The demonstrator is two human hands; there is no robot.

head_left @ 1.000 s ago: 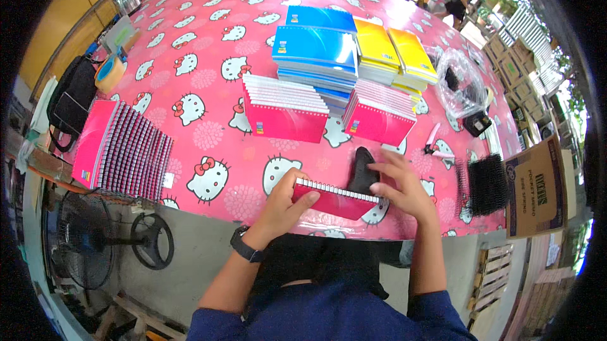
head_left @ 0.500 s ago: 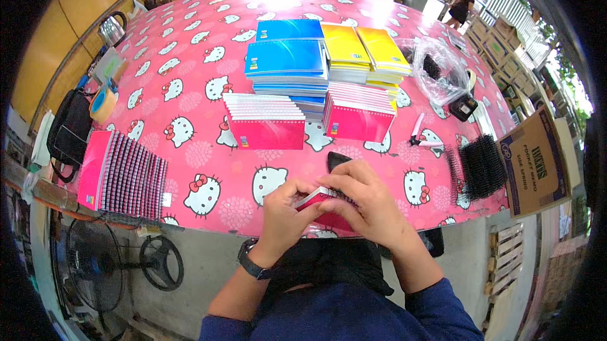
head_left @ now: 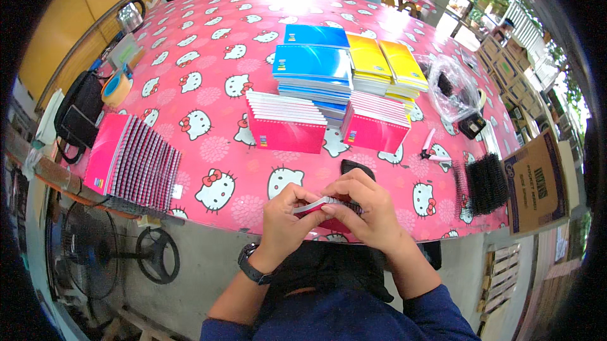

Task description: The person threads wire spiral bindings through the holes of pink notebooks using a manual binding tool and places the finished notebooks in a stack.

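Observation:
Close to the table's near edge, my left hand (head_left: 284, 217) pinches one end of a small pink notebook (head_left: 334, 224), its page edges turned upward. My right hand (head_left: 372, 214) grips the same notebook from the other side, thumb and fingers at a black spiral coil (head_left: 349, 204) along its edge. The fingers partly hide the coil and cover. Just beyond my right hand lies a black object (head_left: 354, 167), partly covered. Two fanned stacks of pink notebooks, a left one (head_left: 288, 135) and a right one (head_left: 377, 129), stand farther off.
Blue notebooks (head_left: 310, 62) and yellow notebooks (head_left: 403, 62) are piled behind. Bound pink notebooks (head_left: 142, 164) stand in a row at left, near a tape roll (head_left: 117, 88). Rightward lie pink-handled pliers (head_left: 436, 154), black coils (head_left: 485, 183), a plastic bag (head_left: 452, 94) and a cardboard box (head_left: 537, 183).
The view has turned a little, so the table things appear shifted rightward. My right fingers have shifted along the coil, exposing more of it. Both hands still hold the notebook.

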